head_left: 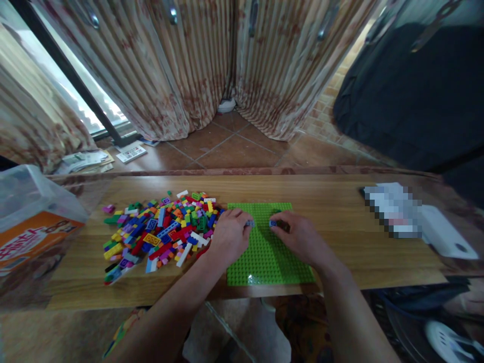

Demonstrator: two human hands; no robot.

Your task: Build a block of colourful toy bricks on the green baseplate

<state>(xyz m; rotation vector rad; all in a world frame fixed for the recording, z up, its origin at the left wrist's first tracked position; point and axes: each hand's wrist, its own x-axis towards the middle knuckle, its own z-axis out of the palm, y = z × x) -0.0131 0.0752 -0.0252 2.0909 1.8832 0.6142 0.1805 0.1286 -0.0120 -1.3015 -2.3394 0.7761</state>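
A green studded baseplate [260, 267] lies on the wooden table, with both hands above its far half. Between the fingertips of my left hand [231, 234] is a small light blue-grey brick [249, 223]; the hand is closed on it over the plate's left edge. My right hand [298, 234] pinches a small blue brick [273, 223] near the middle of the plate. A gap separates the two bricks. Just beyond the right fingers, a bit of dark green shows on the plate, too small to make out. Left of my left hand spreads a pile of mixed coloured bricks [162, 232].
A clear plastic tub with an orange label [41, 227] stands left of the wooden table [333, 201]. At the table's right end are a blurred-out flat object [395, 209] and a white box-like item [448, 234]. Curtains [196, 75] hang beyond the tiled floor.
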